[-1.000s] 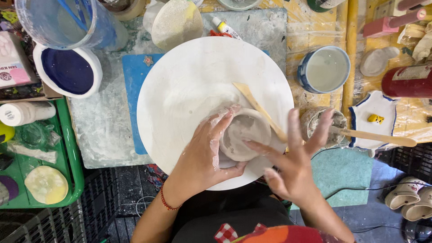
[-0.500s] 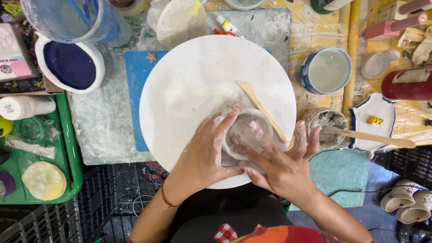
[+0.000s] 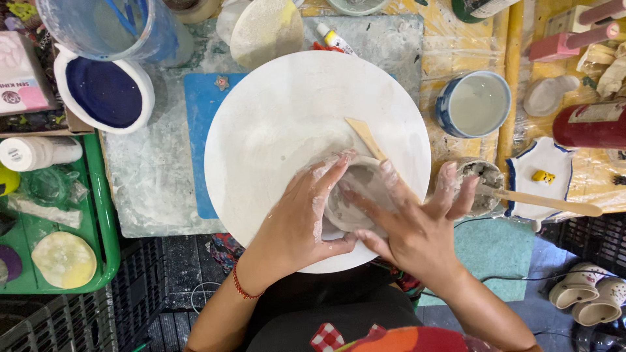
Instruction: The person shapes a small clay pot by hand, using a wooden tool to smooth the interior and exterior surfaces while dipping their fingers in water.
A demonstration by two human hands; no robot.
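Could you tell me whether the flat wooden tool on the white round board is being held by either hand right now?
No, the wooden tool lies loose on the white round board, while the left hand and right hand cup the small clay bowl.

hands: left point(image 3: 297, 221), right point(image 3: 411, 225) | cupping clay bowl point(image 3: 355, 195) | on white disc point(image 3: 280, 124)
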